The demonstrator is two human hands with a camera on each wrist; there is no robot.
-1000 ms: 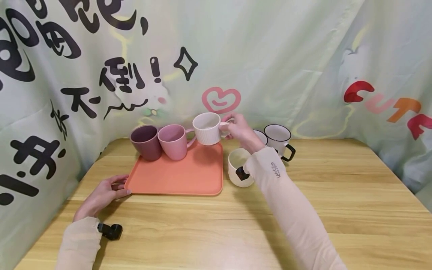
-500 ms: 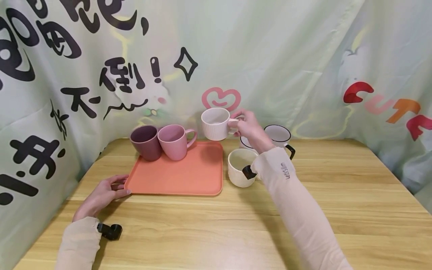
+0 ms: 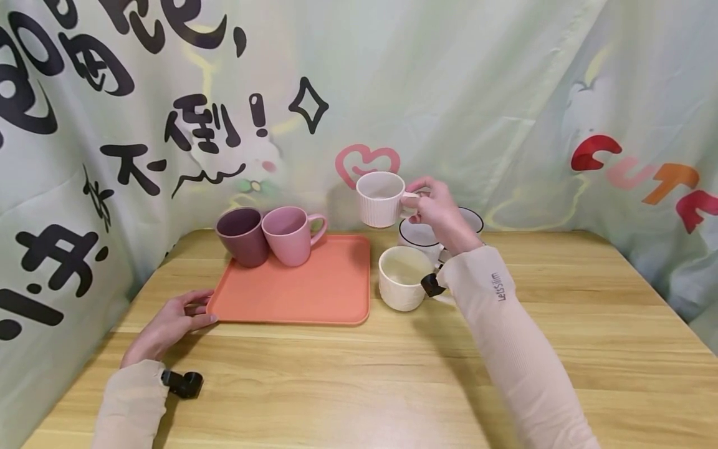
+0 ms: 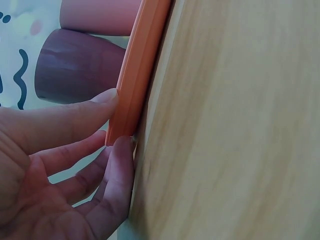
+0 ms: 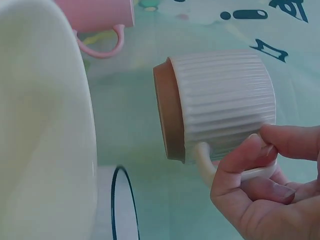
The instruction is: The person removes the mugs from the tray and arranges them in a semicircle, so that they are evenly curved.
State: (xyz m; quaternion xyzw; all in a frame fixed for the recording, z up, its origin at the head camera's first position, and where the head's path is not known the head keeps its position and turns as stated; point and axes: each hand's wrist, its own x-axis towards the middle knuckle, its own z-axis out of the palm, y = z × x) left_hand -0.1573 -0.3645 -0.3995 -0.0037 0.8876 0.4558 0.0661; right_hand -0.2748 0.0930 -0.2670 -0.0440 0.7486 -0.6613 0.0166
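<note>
A white ribbed mug (image 3: 380,201) with an unglazed brown base, seen in the right wrist view, hangs in the air behind the tray's right end. Its handle is pinched by my right hand (image 3: 437,202), thumb and fingers curled round it. My left hand (image 3: 171,324) holds the near left corner of the orange tray (image 3: 291,305). In the left wrist view the thumb (image 4: 102,97) lies on the tray's edge and a finger (image 4: 122,170) touches its corner from the other side. On the tray's back left stand a purple mug (image 3: 244,240) and a pink mug (image 3: 287,240), side by side.
Right of the tray stands a cream mug (image 3: 399,287), close to its edge. Behind it are two white mugs with dark rims, one white mug (image 3: 417,237) nearer, partly hidden by the right arm. A printed curtain (image 3: 449,93) hangs behind the wooden table (image 3: 336,386).
My right hand has carried the white ribbed mug rightward and up, from above the tray's back right to beyond its right edge. The left hand and tray stay in place.
</note>
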